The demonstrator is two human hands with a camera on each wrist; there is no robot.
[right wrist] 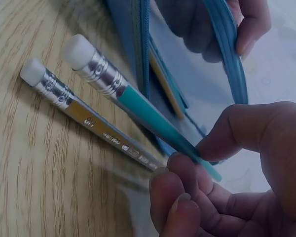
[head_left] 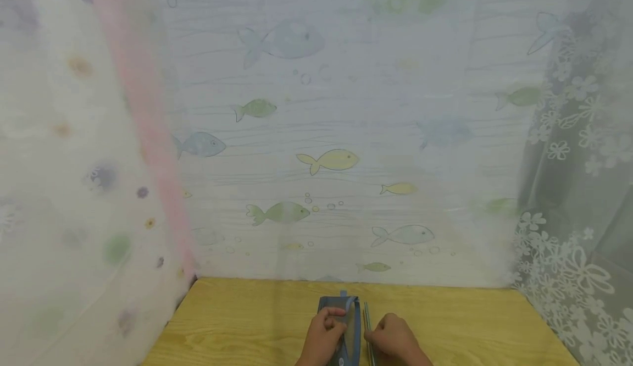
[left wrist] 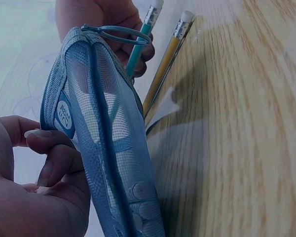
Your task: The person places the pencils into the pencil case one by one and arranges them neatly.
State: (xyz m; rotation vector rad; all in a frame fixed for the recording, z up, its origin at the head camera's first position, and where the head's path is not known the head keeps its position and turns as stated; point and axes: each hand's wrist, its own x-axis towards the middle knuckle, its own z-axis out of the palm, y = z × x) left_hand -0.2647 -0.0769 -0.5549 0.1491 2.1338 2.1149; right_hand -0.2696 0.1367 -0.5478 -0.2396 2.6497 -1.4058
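A blue-grey mesh pencil case (head_left: pixel 352 325) lies on the table, its zipper (right wrist: pixel 143 54) open along one side. My left hand (head_left: pixel 323 333) holds the case, pinching its side near a round white label (left wrist: pixel 64 114) and spreading the opening. Beside the case my right hand (head_left: pixel 394 336) pinches a teal pencil (right wrist: pixel 145 116) between thumb and fingertips, its white eraser end pointing away from the hand. A yellow-brown pencil (right wrist: pixel 108 131) with a white eraser lies alongside it on the wood. Slim yellow and teal things (right wrist: pixel 166 86) show inside the case.
The table (head_left: pixel 247 311) has a yellow wood-grain top. Behind it hangs a fish-patterned curtain (head_left: pixel 316 107), with a flowered sheet (head_left: pixel 74 190) at the left and a sheer white-flowered curtain (head_left: pixel 583 267) at the right. A loop (left wrist: pixel 123 37) sticks out from the case's end.
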